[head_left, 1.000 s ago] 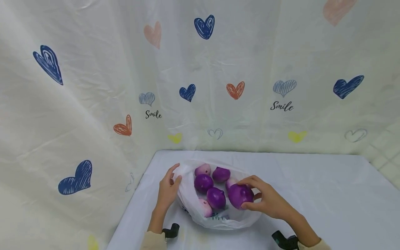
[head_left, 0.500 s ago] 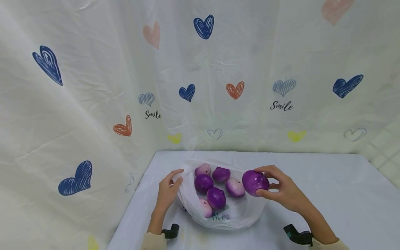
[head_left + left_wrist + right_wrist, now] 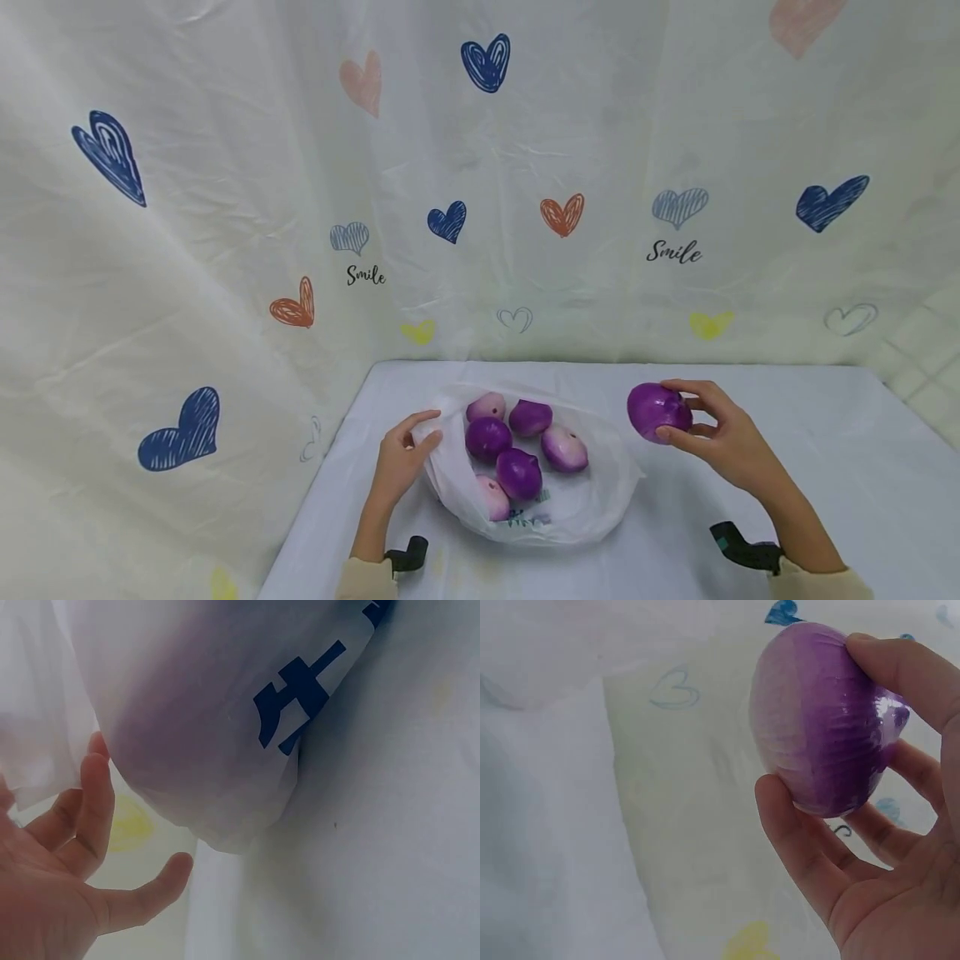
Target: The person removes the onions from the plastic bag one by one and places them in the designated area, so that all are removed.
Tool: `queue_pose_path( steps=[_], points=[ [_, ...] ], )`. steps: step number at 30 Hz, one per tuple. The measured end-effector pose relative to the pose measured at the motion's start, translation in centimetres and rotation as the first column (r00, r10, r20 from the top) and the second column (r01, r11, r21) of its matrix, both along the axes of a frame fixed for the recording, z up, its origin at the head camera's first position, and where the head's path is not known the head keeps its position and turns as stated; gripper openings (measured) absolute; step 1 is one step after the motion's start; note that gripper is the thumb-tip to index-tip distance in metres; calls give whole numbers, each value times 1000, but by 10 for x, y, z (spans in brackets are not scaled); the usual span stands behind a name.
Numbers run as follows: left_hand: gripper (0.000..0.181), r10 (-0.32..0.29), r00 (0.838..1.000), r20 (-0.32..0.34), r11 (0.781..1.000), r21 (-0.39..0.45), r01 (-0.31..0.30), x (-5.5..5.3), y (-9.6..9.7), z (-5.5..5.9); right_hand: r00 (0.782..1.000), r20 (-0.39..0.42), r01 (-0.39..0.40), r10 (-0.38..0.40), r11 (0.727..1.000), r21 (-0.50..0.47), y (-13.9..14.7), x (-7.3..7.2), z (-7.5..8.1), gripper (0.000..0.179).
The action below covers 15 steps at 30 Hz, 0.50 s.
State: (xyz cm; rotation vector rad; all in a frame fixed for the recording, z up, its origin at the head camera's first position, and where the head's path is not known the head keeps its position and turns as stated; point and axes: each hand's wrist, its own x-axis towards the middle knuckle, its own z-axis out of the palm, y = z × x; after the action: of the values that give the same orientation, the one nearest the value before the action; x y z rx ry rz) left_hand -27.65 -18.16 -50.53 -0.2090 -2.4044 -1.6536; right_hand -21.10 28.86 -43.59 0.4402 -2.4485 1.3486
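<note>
The right hand [image 3: 729, 440] holds an onion [image 3: 651, 412] between thumb and bent fingers, right of the bag [image 3: 558, 533]. The left hand [image 3: 399, 462], fingers loosely bent, thumb apart, touches the bag's left. Six others [image 3: 519, 475] lie inside.

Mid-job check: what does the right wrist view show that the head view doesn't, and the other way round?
Only the right wrist view shows the pale side of the held onion; from the head it looks purple all over.

Only the head view shows the six other onions, which lie in the white bag, and the left grip at that bag's left side.

Both show the right grip with that onion between thumb and fingers, and the heart-printed sheet behind.
</note>
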Motion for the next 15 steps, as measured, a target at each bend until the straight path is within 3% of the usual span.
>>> queue_pose_path(
  steps=[4,8,15],
  points=[
    [33,-3,1000,19,1000,1,3,1,0,1,993,47,106,-108,993,53,13,-5,-10,65],
    [33,-3,1000,21,1000,3,3,2,1,1,972,116,189,-203,975,115,24,-10,-19,69],
    [33,-3,1000,14,1000,17,2,4,2,1,942,207,241,-263,962,125,36,-18,-35,75]
  ],
)
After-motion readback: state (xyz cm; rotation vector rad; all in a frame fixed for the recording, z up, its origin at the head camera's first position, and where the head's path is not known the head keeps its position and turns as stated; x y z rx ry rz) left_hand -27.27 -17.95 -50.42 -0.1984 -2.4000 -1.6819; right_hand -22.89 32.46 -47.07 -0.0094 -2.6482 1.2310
